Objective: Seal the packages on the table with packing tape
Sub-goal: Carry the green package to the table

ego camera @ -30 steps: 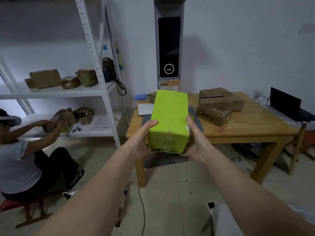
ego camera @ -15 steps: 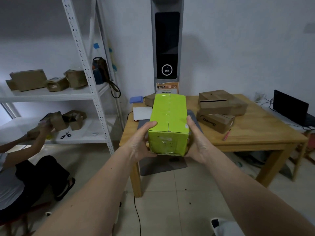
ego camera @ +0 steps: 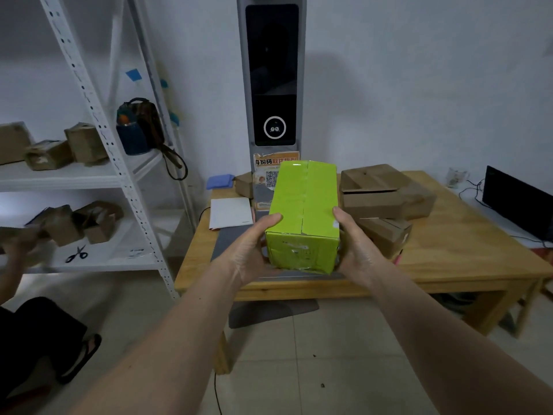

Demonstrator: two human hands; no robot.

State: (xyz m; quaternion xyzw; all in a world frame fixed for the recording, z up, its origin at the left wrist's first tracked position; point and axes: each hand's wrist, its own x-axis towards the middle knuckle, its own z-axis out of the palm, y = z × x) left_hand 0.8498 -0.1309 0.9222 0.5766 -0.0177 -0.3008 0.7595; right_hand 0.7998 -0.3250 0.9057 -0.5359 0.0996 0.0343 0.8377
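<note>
Fingers of both hands curl round the near end of the green box (ego camera: 303, 217): left hand (ego camera: 250, 253) on its left wall, right hand (ego camera: 357, 250) on its right, thumbs hooked over the top edge. Box sits between the palms, held above the near edge of the table (ego camera: 466, 253); long axis runs straight away from the body. Both hands equally near. Top seam looks taped. Judgement: set-down comes next. Beyond the box, right side: stacked brown boxes (ego camera: 386, 199). Left of the box: white sheet (ego camera: 230, 212), grey mat (ego camera: 227, 244). Further left, shelves (ego camera: 119, 175) with cartons and scissors (ego camera: 77, 254).
</note>
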